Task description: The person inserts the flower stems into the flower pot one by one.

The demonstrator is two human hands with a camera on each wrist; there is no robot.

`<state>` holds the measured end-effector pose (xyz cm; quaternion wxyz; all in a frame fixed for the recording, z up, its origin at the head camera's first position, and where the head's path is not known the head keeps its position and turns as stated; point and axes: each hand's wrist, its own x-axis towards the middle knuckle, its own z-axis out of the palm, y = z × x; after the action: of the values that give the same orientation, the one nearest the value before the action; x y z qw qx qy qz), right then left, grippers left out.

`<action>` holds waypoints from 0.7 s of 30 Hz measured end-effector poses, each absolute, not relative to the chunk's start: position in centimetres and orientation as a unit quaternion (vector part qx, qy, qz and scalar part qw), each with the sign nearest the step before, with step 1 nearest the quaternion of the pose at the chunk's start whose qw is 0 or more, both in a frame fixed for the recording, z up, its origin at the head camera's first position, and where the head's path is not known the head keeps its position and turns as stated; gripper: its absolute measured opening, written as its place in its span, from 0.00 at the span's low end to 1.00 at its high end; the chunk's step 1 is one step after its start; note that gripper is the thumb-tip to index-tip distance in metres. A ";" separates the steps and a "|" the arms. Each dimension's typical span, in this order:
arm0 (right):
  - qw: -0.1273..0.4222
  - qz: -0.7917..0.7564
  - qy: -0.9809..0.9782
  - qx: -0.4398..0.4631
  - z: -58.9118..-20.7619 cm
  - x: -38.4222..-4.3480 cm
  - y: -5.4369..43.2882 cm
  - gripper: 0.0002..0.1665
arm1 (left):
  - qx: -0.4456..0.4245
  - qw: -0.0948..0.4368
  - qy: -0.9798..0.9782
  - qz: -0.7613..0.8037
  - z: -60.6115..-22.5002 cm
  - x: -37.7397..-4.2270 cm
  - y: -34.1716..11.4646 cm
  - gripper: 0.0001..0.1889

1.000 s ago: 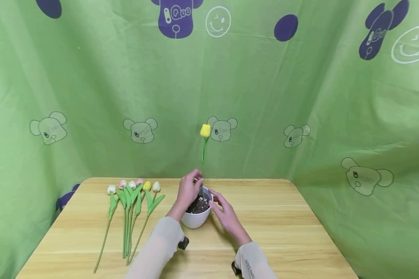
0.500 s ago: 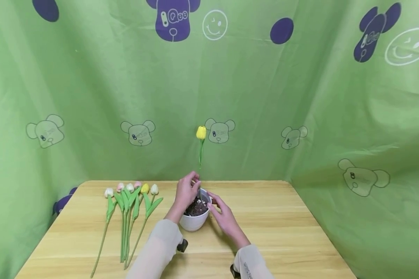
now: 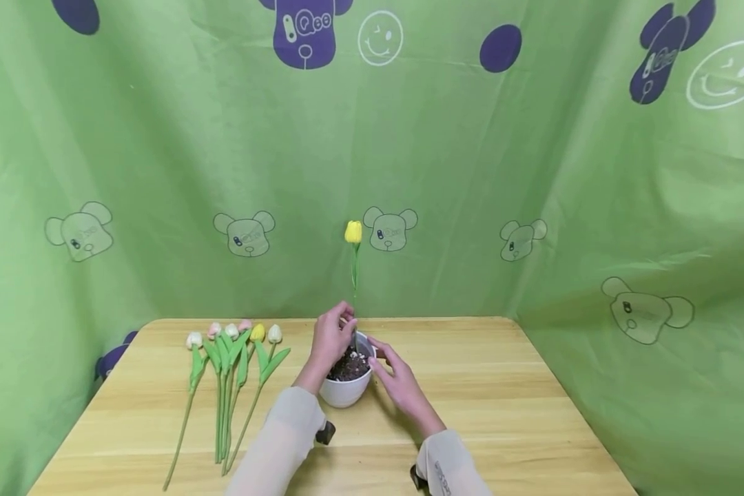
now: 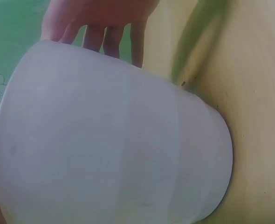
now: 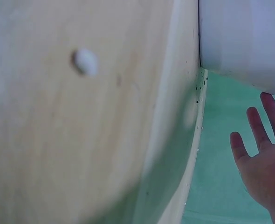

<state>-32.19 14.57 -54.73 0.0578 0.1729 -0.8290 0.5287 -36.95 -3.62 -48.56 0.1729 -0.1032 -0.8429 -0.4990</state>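
Observation:
A yellow artificial tulip stands nearly upright in a white flowerpot of dark soil. My left hand is above the pot's left side and pinches the tulip's stem between thumb and fingers. On the other side, my right hand touches the pot near its rim, with thumb and fingers fairly straight. The right wrist view has the straight, spread fingers of that hand beside the pot. In the left wrist view, the pot's wall fills most of the picture and hides the stem.
Several artificial tulips, white, pink and yellow, lie to the left on the wooden table. A green patterned curtain surrounds the table at the back and sides. A small white bit shows in the right wrist view.
The tulip's head has tipped slightly left, so the stem stands more upright. My left hand keeps its pinch on the stem, and my right hand stays at the pot.

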 end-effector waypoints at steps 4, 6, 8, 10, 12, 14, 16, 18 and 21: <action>0.064 0.532 -0.825 0.181 -54.5 -32.0 14.5 0.28 | -0.106 0.181 -0.837 -0.505 -48.6 -36.9 -3.6 0.06; 0.068 0.533 -0.823 0.182 -54.4 -31.9 14.6 0.28 | -0.110 0.186 -0.834 -0.507 -48.6 -36.9 -3.4 0.06; 0.071 0.535 -0.822 0.183 -54.3 -31.9 14.6 0.28 | -0.112 0.185 -0.833 -0.509 -48.6 -36.9 -3.4 0.07; 0.072 0.536 -0.821 0.182 -54.3 -31.8 14.6 0.29 | -0.111 0.184 -0.836 -0.505 -48.7 -36.9 -3.3 0.07; 0.068 0.536 -0.822 0.180 -54.4 -31.8 14.6 0.29 | -0.109 0.181 -0.840 -0.500 -48.8 -36.9 -3.2 0.08; 0.067 0.535 -0.823 0.179 -54.4 -31.7 14.7 0.28 | -0.106 0.179 -0.844 -0.495 -48.9 -36.9 -3.1 0.09; 0.066 0.533 -0.825 0.177 -54.4 -31.6 14.7 0.28 | -0.105 0.179 -0.846 -0.491 -48.9 -37.0 -3.1 0.10; 0.068 0.533 -0.825 0.178 -54.4 -31.6 14.6 0.28 | -0.105 0.177 -0.847 -0.490 -48.9 -37.0 -3.1 0.11; 0.070 0.532 -0.825 0.180 -54.3 -31.8 14.6 0.28 | -0.103 0.176 -0.848 -0.488 -48.9 -36.9 -3.2 0.14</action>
<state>-31.76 14.58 -54.32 0.0696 0.1803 -0.8246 0.5317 -36.94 -3.24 -48.86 0.1763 -0.1028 -0.8484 -0.4884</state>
